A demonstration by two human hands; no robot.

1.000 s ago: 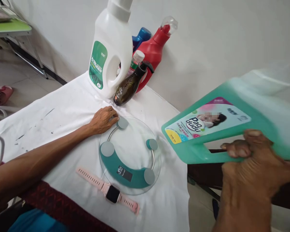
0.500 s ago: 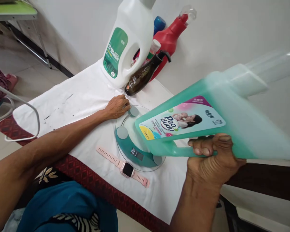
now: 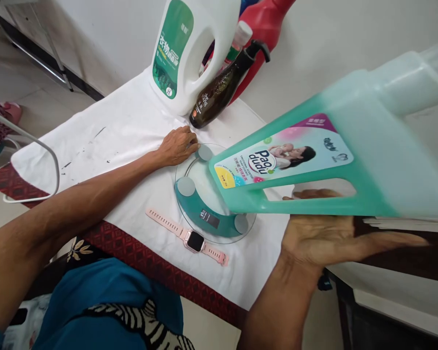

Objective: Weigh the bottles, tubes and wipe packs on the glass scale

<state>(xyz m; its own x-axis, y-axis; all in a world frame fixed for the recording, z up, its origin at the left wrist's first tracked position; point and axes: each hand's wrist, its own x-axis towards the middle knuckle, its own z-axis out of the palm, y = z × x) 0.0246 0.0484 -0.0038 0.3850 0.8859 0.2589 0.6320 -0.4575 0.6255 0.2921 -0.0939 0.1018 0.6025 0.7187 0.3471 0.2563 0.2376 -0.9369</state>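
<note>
A tall green laundry detergent bottle (image 3: 295, 189) with a "Pao dudu" label stands on the round glass scale (image 3: 204, 221). It looks tilted because of the camera's angle. My right hand (image 3: 317, 240) is beside the bottle's handle, thumb stretched out and palm turned up; its fingers pass partly behind the bottle and show through the handle opening. The hand is open and no longer wraps the handle. At the scale's far left rim lies my left hand (image 3: 178, 145), fingers curled and thumb touching the glass edge. A pink smartwatch (image 3: 194, 241) lies in front of the scale.
Behind the scale stand a white detergent jug (image 3: 186, 53), a dark pump bottle (image 3: 219, 92) and a red bottle (image 3: 268, 22). A white cloth (image 3: 124, 112) covers the table. A wall rises behind, and a white metal frame (image 3: 54, 167) is at left.
My right hand has let go of the bottle's handle and opened, thumb swinging out to the right. The view has shifted slightly downward; my left hand stays at the scale's rim.
</note>
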